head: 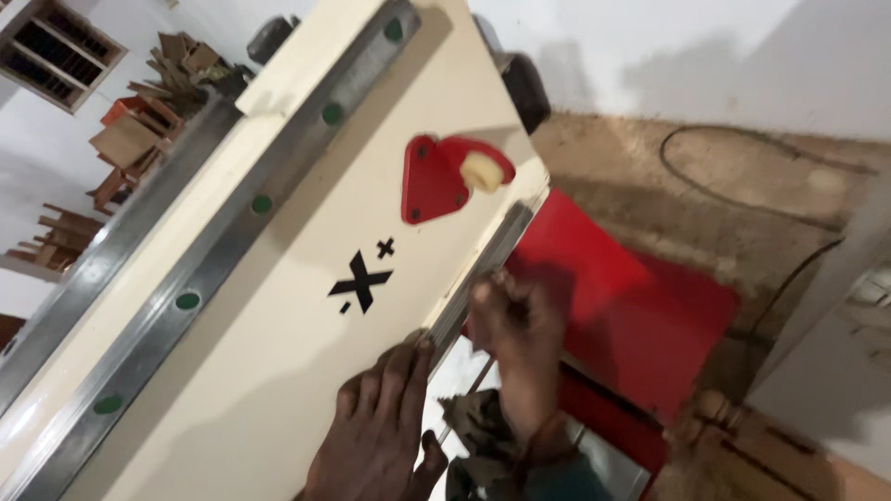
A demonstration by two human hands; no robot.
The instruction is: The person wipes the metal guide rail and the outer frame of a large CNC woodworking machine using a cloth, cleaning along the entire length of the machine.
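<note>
Hands work at the lower centre of the frame, against the edge of a cream machine panel (278, 306) that slants from lower left to upper right. The left hand (376, 436) lies flat, fingers spread and open, on the panel's face, gripping nothing. The right hand (515, 325) is curled at the ribbed metal edge strip (483, 269); whether it pinches anything cannot be told, being blurred. A red triangular bracket (432, 181) with a cream knob (481, 172) sits just above. A steel rail (241, 223) with green dots crosses the panel. Scrap wood (139, 130) piles in the upper left.
</note>
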